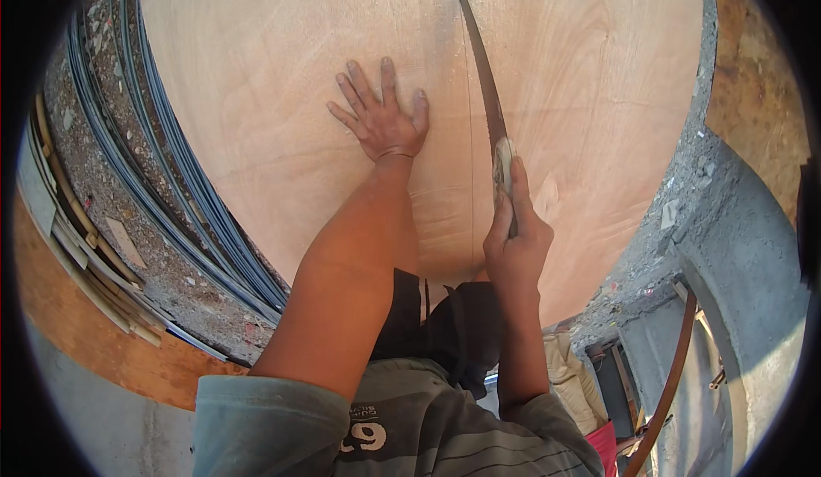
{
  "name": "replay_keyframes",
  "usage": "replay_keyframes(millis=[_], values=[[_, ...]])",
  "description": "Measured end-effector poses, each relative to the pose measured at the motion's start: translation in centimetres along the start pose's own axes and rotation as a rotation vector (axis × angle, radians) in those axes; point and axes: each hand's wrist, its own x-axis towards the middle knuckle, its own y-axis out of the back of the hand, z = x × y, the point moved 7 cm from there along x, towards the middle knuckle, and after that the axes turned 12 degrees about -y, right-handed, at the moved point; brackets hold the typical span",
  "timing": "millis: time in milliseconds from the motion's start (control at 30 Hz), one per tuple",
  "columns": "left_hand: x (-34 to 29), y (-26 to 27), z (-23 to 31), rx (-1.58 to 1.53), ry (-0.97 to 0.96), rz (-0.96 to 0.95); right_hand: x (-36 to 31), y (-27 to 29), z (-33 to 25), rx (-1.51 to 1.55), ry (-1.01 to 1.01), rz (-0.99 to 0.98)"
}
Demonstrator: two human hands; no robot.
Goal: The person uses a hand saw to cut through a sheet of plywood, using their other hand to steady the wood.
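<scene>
A large pale plywood sheet spreads out before me, with a thin dark line running lengthwise down its middle. My left hand presses flat on the sheet, fingers spread, to the left of that line. In my right hand is a hand saw, gripped by its worn, light-coloured handle. The long tapering blade points away from me over the plywood, its tip meeting the line near the top of the view. My fingers wrap round the handle and partly hide it.
Bundles of long grey rods lie on rubble to the left, beside bamboo poles and wood strips. On the right are rough concrete and a brown wooden board. A curved-looking rusty bar and a beige sack sit lower right.
</scene>
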Motion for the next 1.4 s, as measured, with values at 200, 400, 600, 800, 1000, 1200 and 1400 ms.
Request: replay_keyframes(millis=[200, 400, 600, 800, 1000, 1200, 1400], values=[[0.6, 0.2, 0.7, -0.036, -0.011, 0.033, 12.2, -4.5, -4.6, 0.03, -0.074, -0.046], [0.0, 0.3, 0.3, -0.005, 0.005, 0.01, -0.8, 0.3, 1.2, -0.023, -0.11, -0.051], [0.4, -0.3, 1.6, -0.029, -0.009, 0.015, 10.9, -4.2, -2.4, 0.027, -0.099, -0.06], [1.2, -0.1, 0.1, -0.019, -0.004, 0.043, 4.4, -2.6, -0.8, 0.13, -0.079, -0.056], [0.2, 0.1, 0.0, -0.005, 0.003, 0.001, -1.0, 0.0, 0.8, 0.073, -0.019, 0.001], [0.5, 0.1, 0.7, -0.052, -0.006, 0.02, 11.5, -4.7, -3.1, 0.12, -0.094, -0.05], [0.1, 0.1, 0.3, -0.017, -0.006, 0.013, -3.9, 1.5, 1.5, -0.03, -0.107, -0.158]])
